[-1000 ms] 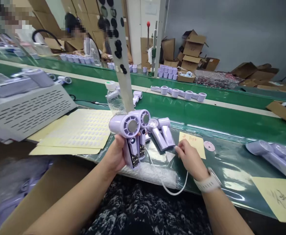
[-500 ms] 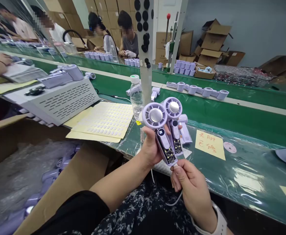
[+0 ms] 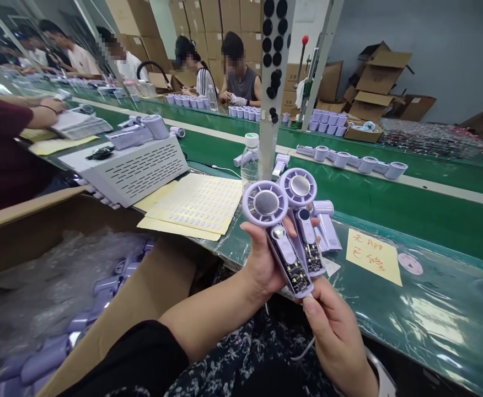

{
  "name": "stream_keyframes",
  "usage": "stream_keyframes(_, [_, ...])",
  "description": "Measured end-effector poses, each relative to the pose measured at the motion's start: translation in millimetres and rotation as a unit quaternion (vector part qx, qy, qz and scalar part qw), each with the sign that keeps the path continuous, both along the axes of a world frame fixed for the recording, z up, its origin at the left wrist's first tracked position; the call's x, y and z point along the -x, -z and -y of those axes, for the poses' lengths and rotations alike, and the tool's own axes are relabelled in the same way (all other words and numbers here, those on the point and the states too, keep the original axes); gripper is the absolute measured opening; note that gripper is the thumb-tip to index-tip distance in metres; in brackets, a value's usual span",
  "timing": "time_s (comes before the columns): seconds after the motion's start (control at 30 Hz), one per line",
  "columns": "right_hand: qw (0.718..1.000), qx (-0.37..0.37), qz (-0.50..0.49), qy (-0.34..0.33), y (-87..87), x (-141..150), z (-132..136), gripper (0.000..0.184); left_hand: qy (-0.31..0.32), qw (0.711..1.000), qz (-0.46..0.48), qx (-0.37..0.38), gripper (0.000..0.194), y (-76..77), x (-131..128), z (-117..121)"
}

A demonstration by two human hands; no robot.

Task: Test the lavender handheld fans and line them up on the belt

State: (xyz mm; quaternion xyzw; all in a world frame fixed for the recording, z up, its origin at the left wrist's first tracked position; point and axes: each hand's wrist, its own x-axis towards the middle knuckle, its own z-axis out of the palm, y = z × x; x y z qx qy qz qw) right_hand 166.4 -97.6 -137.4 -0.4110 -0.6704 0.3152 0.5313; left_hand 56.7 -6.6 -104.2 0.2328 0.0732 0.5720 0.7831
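Two fans [image 3: 283,231] — left hand [image 3: 262,264] | one cable [image 3: 304,350] — right hand [image 3: 336,336]

Factory assembly line: green conveyor [image 3: 444,196], seated workers [image 3: 241,74], stacked cartons [image 3: 212,49], rows of purple parts [image 3: 343,160].

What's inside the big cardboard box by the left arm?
Inside the box you can see crinkly clear plastic and purple fan pieces along one side. The plastic and the fan pieces cover whatever is underneath, so I can't tell what's at the bottom.
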Motion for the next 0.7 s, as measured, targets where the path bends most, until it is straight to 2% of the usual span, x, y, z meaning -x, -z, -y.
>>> stream_keyframes(0.1, [1.0,-0.006,-0.003,-0.005,1.0,1,0,0.027,0.024,0.999,0.023,0.029,0.067,-1.2,2,0])
stream_keyframes(0.17, [0.999,0.029,-0.015,0.026,2.7,1,1,0.028,0.025,0.999,0.019,0.038,0.066,0.5,3,0])
stream_keyframes(0.23, [0.993,0.088,-0.034,0.067,5.2,-1,4,0.031,0.012,1.0,0.001,0.02,0.066,3.6,3,1])
stream_keyframes(0.33, [0.981,0.157,-0.077,0.082,8.7,0,8,0.041,-0.003,0.999,-0.038,-0.022,0.07,8.8,3,1])
stream_keyframes(0.57, [0.94,0.242,-0.221,0.092,20.9,12,7,0.049,-0.062,0.992,-0.103,-0.045,0.076,26.3,-5,7])
stream_keyframes(0.63, [0.942,0.25,-0.206,0.092,23.1,12,6,0.049,-0.062,0.992,-0.107,-0.038,0.076,31.1,-6,8])
stream_keyframes(0.7, [0.955,0.239,-0.158,0.081,21.8,8,5,0.044,-0.045,0.993,-0.106,-0.029,0.076,32.9,-6,7])
